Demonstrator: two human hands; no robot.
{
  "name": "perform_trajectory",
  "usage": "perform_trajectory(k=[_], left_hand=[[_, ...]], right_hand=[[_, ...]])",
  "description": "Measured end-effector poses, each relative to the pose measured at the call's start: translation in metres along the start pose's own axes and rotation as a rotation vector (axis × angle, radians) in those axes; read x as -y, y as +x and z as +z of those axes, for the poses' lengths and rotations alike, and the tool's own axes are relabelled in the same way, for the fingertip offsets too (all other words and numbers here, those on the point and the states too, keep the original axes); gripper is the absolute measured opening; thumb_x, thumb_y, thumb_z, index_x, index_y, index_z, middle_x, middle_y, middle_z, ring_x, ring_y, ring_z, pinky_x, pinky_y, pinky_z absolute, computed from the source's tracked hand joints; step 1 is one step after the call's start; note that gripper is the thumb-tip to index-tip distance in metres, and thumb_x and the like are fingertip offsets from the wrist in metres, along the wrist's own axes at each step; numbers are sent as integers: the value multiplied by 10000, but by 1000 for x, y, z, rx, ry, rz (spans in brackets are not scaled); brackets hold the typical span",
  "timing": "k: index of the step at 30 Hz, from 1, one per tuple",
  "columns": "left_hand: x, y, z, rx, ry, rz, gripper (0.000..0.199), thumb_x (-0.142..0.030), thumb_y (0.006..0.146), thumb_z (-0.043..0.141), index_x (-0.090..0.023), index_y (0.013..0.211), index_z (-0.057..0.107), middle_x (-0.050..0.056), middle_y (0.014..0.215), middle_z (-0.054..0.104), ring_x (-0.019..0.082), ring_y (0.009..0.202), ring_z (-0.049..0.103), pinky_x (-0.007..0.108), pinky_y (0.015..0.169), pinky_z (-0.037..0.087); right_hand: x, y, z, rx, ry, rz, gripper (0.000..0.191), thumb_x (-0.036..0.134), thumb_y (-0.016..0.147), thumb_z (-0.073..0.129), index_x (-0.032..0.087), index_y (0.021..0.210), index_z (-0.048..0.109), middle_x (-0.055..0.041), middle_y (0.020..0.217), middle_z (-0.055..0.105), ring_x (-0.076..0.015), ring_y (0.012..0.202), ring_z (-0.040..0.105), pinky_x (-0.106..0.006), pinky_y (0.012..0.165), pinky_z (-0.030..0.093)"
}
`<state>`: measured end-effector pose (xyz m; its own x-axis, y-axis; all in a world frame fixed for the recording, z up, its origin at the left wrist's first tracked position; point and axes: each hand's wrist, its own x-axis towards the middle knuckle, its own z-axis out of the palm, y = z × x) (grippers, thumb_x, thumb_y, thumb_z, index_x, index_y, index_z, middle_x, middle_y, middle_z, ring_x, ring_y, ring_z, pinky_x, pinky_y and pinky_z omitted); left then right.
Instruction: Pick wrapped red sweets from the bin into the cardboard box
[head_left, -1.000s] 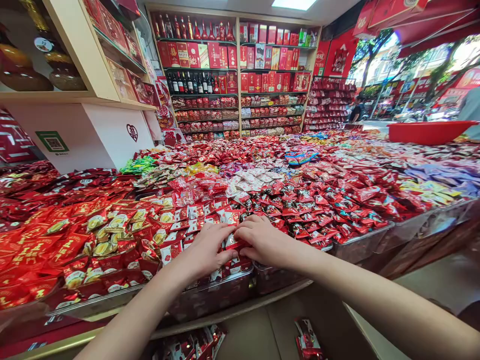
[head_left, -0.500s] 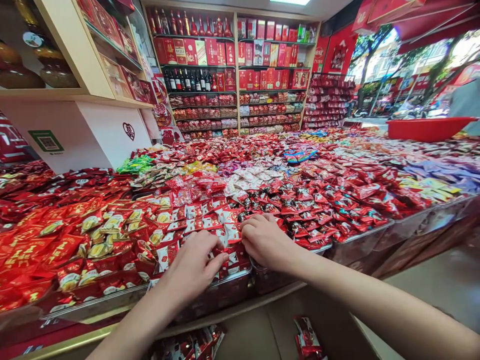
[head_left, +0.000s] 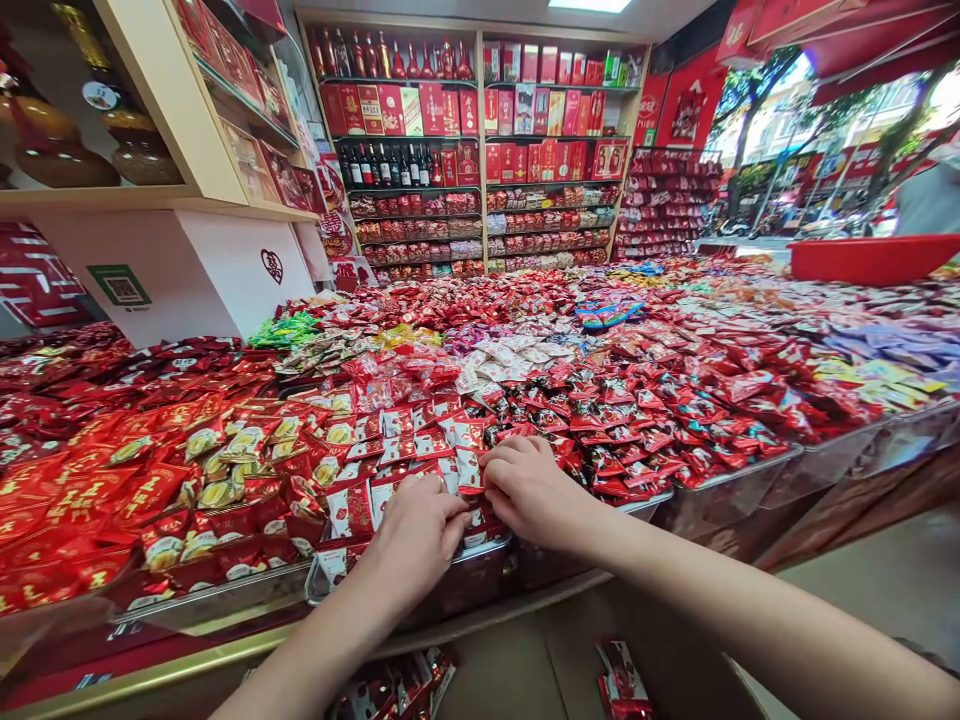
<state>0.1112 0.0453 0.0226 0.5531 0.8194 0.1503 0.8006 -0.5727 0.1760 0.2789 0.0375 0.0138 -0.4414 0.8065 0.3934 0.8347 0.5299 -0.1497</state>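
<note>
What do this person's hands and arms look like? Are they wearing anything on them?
The left arm and right arm are long, slim and bare, with no sleeve, watch or bracelet showing. The left hand and right hand have no gloves. I see no rings on the fingers, but some are hidden.

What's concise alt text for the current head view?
A bare left hand and right hand are close together among red-and-white wrapped packets at the front of a wide spread of colorful packets. Behind are shelves of bottles and red boxes; a red basin sits at right.
</note>
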Motion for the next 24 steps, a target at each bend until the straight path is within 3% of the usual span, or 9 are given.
perform_trajectory(k=[4,7,9,12,15,16,18,21,24], left_hand=[[3,-2,-9,-80,-15,-37,231,-263,838,377,-183,838,594,58,841,602,196,826,526,348,752,425],[8,4,-4,-117,-8,-37,306,-224,841,347,-166,1089,517,106,1133,555,225,1043,480,406,880,398],[11,10,2,-106,0,-33,347,-219,830,363,-175,1146,500,121,1224,517,258,1107,454,458,905,385],[10,14,2,-111,2,-39,338,-219,826,364,-173,1106,547,146,1207,528,293,1096,468,504,882,392],[5,-2,-14,-161,-25,-17,320,-251,834,376,-192,1099,545,122,1203,525,263,1111,453,465,919,377],[4,-13,-20,-185,-65,11,302,-267,834,390,-212,1089,542,93,1174,546,236,1096,465,421,929,378],[5,-43,-29,-177,-205,66,226,-295,829,424,-269,1011,554,16,1022,613,173,981,531,302,876,415],[17,-94,-17,135,-424,-46,176,-361,832,417,-328,897,578,-58,832,638,126,786,583,208,698,455],[35,-134,25,463,-559,-282,250,-432,807,432,-312,962,587,-39,972,650,173,917,569,264,819,427]], right_hand=[[1,0,-2,22,10,-40,107,164,816,454,162,809,561,-85,947,617,-201,945,454,-351,808,299],[-2,1,1,18,27,-71,105,161,816,454,162,804,558,-71,961,624,-190,966,456,-348,824,313],[-5,2,2,3,40,-78,98,164,813,460,162,794,557,-55,980,626,-186,978,458,-351,846,317],[-5,-2,-7,-8,63,-80,88,160,800,477,165,789,564,-56,1016,613,-195,1000,454,-364,871,325],[5,-22,-33,-25,178,-61,95,158,804,473,172,781,565,-57,930,616,-176,936,482,-328,845,365],[10,-32,-42,8,262,-46,95,160,805,476,181,782,565,-42,880,617,-156,885,503,-292,811,389],[17,-57,-50,201,461,-24,95,168,800,493,206,794,580,-6,807,624,-117,778,543,-220,714,422],[16,-92,-22,605,593,-7,138,181,779,523,239,847,629,14,781,667,-106,683,594,-183,577,425],[8,-119,54,784,321,89,134,151,692,572,199,772,668,-22,677,683,-156,601,618,-211,486,404]])
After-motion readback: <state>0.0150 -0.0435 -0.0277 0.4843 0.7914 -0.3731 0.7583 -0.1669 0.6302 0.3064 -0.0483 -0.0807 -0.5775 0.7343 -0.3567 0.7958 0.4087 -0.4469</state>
